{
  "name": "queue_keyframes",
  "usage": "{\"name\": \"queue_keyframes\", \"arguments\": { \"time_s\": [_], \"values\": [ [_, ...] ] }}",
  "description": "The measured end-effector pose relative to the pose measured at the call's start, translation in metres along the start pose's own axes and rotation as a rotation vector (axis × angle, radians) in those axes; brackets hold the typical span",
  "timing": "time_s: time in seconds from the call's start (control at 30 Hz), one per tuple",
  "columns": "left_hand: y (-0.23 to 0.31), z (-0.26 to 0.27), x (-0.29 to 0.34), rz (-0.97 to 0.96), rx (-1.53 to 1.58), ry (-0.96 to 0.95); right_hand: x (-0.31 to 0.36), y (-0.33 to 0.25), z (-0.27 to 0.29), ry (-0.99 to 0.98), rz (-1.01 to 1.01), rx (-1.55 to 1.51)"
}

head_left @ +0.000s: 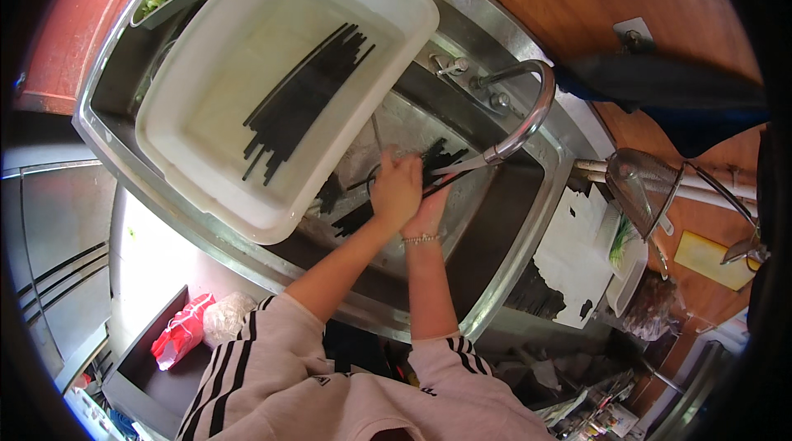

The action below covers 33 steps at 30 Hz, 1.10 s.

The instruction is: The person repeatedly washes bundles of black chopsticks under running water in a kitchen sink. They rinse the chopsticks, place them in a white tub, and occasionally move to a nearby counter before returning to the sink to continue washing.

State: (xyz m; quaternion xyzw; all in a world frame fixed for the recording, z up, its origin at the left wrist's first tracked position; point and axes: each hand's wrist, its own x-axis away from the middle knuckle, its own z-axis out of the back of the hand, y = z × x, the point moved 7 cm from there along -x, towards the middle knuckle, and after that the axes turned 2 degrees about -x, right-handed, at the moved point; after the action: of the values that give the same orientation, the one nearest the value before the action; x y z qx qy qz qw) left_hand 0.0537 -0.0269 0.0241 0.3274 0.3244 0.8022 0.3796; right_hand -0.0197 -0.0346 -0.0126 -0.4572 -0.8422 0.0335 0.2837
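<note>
Black chopsticks run out on both sides of my two hands, which are pressed together over the steel sink. My left hand lies on top, its fingers curled round the bundle. Just under it, my right hand, with a bracelet at the wrist, grips the same sticks from the other side. Its fingers are partly hidden. More dark sticks show in the basin beyond the hands. Water streams toward the hands from the curved faucet.
A large white tub sits across the sink's left part, holding cloudy water and a row of black chopsticks. A strainer hangs at the right. A pink bag lies at lower left. Greens lie in a corner strainer.
</note>
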Motion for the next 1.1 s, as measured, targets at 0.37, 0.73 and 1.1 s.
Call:
{"name": "queue_keyframes", "arguments": {
  "time_s": [0.37,0.73,1.1],
  "values": [
    [-0.008,0.018,-0.022,-0.008,0.282,0.308,-0.036,-0.006,-0.029,0.13,0.026,0.303],
    [0.02,-0.016,-0.011,-0.021,0.356,0.116,-0.002,-0.037,-0.004,0.133,0.187,0.336],
    [-0.011,-0.112,-0.057,0.119,0.707,-0.36,-0.014,-0.098,0.001,0.427,0.594,0.842]
  ]
}}
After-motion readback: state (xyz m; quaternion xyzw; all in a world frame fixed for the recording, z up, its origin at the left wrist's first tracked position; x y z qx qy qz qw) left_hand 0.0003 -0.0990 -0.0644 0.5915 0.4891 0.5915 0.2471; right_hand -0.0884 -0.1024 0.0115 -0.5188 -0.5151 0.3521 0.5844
